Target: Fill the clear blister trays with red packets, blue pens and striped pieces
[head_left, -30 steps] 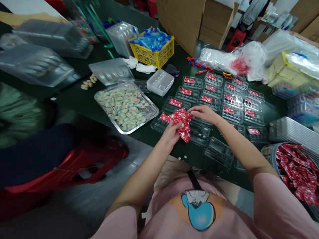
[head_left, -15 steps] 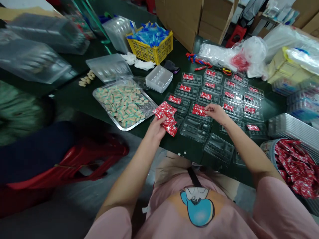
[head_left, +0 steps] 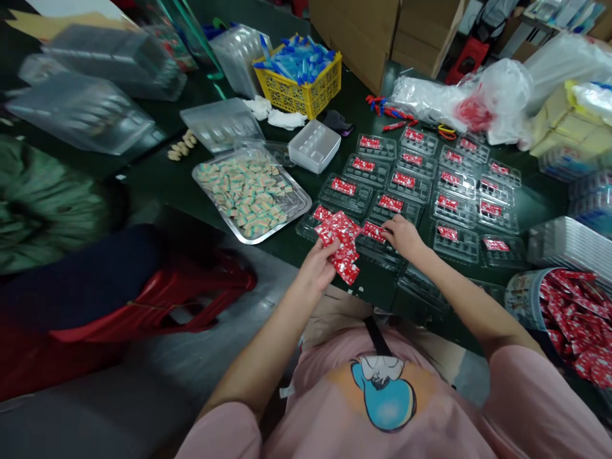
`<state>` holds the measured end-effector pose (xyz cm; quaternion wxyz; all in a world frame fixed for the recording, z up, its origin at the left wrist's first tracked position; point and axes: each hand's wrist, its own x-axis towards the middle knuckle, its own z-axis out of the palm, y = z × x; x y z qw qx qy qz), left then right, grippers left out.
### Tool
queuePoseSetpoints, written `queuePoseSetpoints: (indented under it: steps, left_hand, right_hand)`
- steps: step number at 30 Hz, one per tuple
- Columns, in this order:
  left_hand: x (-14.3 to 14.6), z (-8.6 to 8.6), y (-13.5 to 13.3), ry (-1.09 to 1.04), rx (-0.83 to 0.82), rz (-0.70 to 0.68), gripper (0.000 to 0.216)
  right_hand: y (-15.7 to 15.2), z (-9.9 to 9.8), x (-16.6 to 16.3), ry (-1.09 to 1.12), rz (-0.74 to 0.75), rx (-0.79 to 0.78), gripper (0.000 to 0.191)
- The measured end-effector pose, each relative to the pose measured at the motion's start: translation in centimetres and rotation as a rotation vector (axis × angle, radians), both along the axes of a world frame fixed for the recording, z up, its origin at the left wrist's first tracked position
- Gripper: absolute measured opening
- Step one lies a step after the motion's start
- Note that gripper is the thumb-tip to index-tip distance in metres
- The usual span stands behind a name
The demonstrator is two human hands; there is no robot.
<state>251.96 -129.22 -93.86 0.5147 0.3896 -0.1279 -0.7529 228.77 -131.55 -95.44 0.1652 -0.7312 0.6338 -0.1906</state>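
My left hand [head_left: 321, 262] is closed round a fanned bunch of red packets with white spots [head_left: 343, 245], held over the near edge of the table. My right hand [head_left: 404, 237] pinches one small red packet [head_left: 374, 231] at its right end, low over a clear plastic tray [head_left: 380, 252]. Just behind it, another clear tray [head_left: 399, 209] has a red packet [head_left: 391, 203] in it. Rows of similar trays, most with one red packet each, spread to the back and right. Part of a tray [head_left: 306, 224] shows left of the bunch.
A metal tray [head_left: 303, 203] of small beige-and-green pieces lies at left, with a white compartment box [head_left: 314, 146] behind it. A yellow basket [head_left: 287, 95] holds blue items. At right stands a bucket [head_left: 523, 299] full of red packets. Scissors [head_left: 447, 132] lie farther back.
My right hand has come nearer to me, from the tray behind to the one in front. A packet now lies in the tray behind. The view has shifted slightly.
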Motion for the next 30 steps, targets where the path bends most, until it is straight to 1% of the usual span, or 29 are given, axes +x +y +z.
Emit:
queuePoseSetpoints:
  steps: [2, 5, 7, 11, 13, 17, 19, 22, 24, 25, 28, 30]
  left_hand:
    - [-1.0, -0.2, 0.7, 0.015, 0.020, -0.032, 0.036]
    - [-2.8, -0.3, 1.0, 0.033, 0.014, -0.105, 0.035]
    - [-4.2, -0.2, 0.7, 0.041, -0.009, -0.165, 0.033]
    - [-7.0, 0.2, 0.3, 0.052, -0.062, -0.294, 0.036]
    - [-8.3, 0.3, 0.1, 0.040, -0.069, -0.354, 0.040]
    - [-9.8, -0.1, -0.4, -0.009, -0.051, -0.403, 0.044]
    - [-9.8, -0.3, -0.8, -0.032, -0.051, -0.398, 0.043]
    - [-9.4, -0.3, -1.5, -0.065, -0.064, -0.362, 0.045]
    - [-9.2, -0.2, -1.9, -0.082, -0.070, -0.347, 0.048]
    - [-9.2, -0.1, -2.0, -0.089, -0.072, -0.346, 0.049]
    - [-9.4, 0.4, -2.0, -0.108, -0.075, -0.349, 0.050]
    - [-9.9, 0.7, -1.7, -0.122, -0.076, -0.353, 0.051]
  right_hand:
    - [0.3, 0.8, 0.1, -0.207, 0.037, 0.019, 0.016]
    - [1.1, 2.1, 0.1, -0.610, 0.121, 0.208, 0.024]
    - [1.8, 2.7, -0.1, -0.783, 0.112, 0.288, 0.025]
    - [3.5, 3.5, -1.9, -0.904, -0.041, 0.222, 0.022]
    - [4.7, 3.7, -3.5, -0.940, -0.139, 0.171, 0.023]
    - [7.8, 3.5, -7.4, -0.998, -0.347, 0.024, 0.028]
    - [9.7, 2.8, -9.1, -0.990, -0.401, -0.024, 0.029]
    - [12.6, 1.0, -10.3, -0.873, -0.436, -0.012, 0.020]
    - [14.2, -0.3, -10.0, -0.721, -0.479, -0.007, 0.015]
    - [14.9, -0.8, -9.6, -0.634, -0.506, -0.015, 0.017]
    - [15.9, -1.8, -8.1, -0.394, -0.543, -0.039, 0.036]
    - [15.9, -2.1, -7.1, -0.254, -0.501, -0.046, 0.035]
